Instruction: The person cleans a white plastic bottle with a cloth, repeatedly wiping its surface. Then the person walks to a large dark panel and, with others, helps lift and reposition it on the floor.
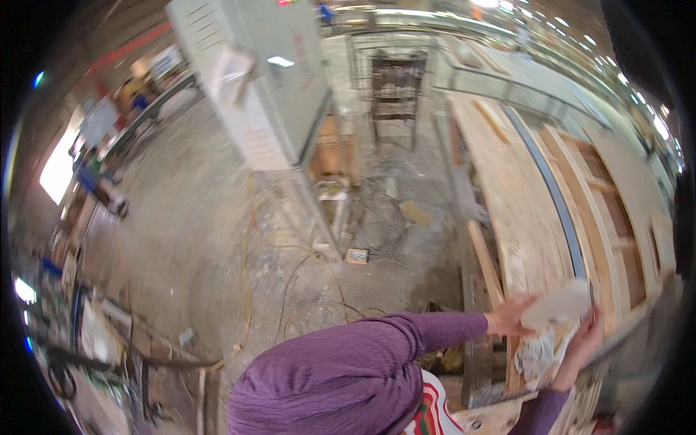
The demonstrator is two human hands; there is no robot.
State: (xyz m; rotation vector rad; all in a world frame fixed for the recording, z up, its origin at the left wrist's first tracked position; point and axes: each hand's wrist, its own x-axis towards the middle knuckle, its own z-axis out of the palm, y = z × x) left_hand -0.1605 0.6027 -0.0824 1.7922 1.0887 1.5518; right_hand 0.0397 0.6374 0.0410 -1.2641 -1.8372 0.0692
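Left hand [510, 317] grips pale sheet [558, 303] at one end; right hand [580, 348] fingers curl on other end. Sheet held above wooden board [518, 210]. Placement judged unfinished: sheet not yet down on board.

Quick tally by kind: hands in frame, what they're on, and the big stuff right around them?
Hands: 2, left hand and right hand
White plastic bag, held by both hands: 1
Crumpled white rag below it: 1
Plywood sheet: 1
Grey cabinet: 1
Total: 6
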